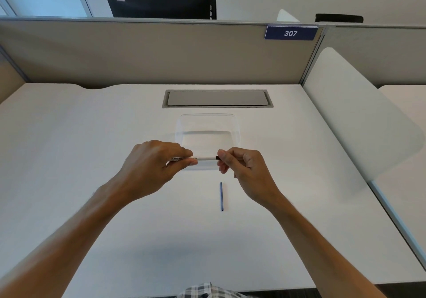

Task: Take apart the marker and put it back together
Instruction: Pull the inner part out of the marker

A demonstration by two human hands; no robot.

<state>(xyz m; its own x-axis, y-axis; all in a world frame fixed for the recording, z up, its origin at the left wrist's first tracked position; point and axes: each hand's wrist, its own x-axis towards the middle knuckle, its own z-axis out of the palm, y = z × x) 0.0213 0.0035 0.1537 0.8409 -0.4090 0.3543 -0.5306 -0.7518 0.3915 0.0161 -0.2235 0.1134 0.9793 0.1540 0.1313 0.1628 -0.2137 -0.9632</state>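
Shirt hem, checked, shows at the near edge of the white desk. Next out, a thin blue rod lies loose on the desk, long axis running near-to-far, just nearer than the right hand and apart from it; probably the marker's ink core, though that is a judgement. Both hands are raised over the desk. Left hand has its fingers curled round the marker barrel, thumb under, index over, gripping the printed end. The barrel's long axis lies left-to-right, level. Right hand pinches the dark end piece at the barrel's right end between thumb and fingertips; remaining fingers loosely curled. The relation that matters: the end piece sits directly on the barrel's axis, so a pull or twist must go straight out to the right, in line, with the left hand as anchor. Cannot tell whether the piece is seated or already partly free. Stage judged as mid-disassembly or early reassembly; the rod's position favours the right hand for pickup. Beyond the hands, a clear plastic container on the desk, then a grey cable hatch, then the partition with a "307" plate.
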